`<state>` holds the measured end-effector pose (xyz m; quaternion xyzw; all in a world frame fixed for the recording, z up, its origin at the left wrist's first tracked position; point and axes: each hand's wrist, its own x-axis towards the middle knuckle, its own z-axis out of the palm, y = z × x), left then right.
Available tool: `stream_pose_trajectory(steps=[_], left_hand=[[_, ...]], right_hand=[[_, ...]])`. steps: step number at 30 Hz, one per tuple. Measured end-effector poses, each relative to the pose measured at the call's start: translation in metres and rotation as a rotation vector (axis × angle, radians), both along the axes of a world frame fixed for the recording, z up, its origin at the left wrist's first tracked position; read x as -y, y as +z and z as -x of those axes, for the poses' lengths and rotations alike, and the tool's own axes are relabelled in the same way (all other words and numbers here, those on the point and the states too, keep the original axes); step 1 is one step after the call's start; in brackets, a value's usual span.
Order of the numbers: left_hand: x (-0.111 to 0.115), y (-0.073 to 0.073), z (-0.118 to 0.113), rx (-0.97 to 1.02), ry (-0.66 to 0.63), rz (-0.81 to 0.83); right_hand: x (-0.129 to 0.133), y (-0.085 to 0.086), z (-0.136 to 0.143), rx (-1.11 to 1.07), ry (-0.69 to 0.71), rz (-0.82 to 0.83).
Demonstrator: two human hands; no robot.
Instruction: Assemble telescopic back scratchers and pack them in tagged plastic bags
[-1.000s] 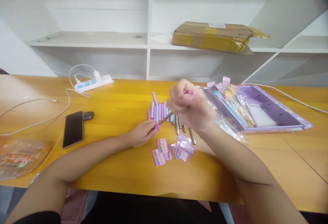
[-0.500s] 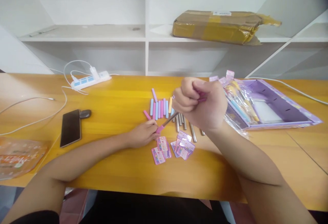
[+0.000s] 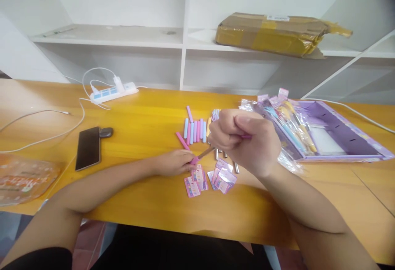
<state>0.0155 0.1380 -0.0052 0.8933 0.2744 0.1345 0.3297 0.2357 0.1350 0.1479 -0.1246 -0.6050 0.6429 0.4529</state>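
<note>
- Two bare hands over a long yellow wooden table (image 3: 138,204), seen from above and behind.
- Left hand (image 3: 173,164) resting low on the tabletop, fingers narrowed to a pinch on the pink end of a thin rod (image 3: 202,155), which slants up and right towards the other hand.
- Right hand (image 3: 247,140) raised above the table, curled into a loose fist around something pink; only a small pink tip visible by the thumb, rest hidden.
- Just behind the hands, near mid-table: row of pastel caps (image 3: 194,130), pink, blue and purple, lying side by side, one pink piece askew at the left.
- Under the right hand: a few bare metal tubes (image 3: 236,167), partly hidden.
- Just in front of the left fingertips: small pink printed cards (image 3: 210,179), loosely overlapping, well inside the near edge.
- Right of the fist, close by: crinkled clear plastic packs (image 3: 284,122) spilling from an open purple tray box (image 3: 342,134), reaching towards the right end of the table.
- Far left: dark phone (image 3: 88,148) lying flat with a small dark object touching its top corner; white power strip (image 3: 114,93) and loose cables near the back edge.
- Left corner: clear plastic packet (image 3: 24,181) overhanging the near edge.
- Broad bare stretch of tabletop between phone and left hand, and along the near edge.
- Behind the table: white shelving (image 3: 185,43), with a taped brown parcel (image 3: 277,33) on the right shelf.
</note>
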Motion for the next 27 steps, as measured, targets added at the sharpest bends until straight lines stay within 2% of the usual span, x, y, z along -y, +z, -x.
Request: stream_pose_trajectory(steps=[3,9,23,27], left_hand=[[0.0,0.001,0.0,0.006,-0.021,0.02],[0.001,0.001,0.0,0.021,-0.017,0.006],[0.0,0.002,0.003,0.026,-0.002,0.072],[-0.001,-0.004,0.004,0.021,-0.007,0.02]], right_hand=[[0.008,-0.005,0.005,0.022,0.0,-0.015],[0.008,-0.022,0.018,0.006,0.047,-0.032],[0.0,-0.046,0.031,0.031,-0.009,0.008],[0.002,-0.05,0.031,0.043,0.011,-0.04]])
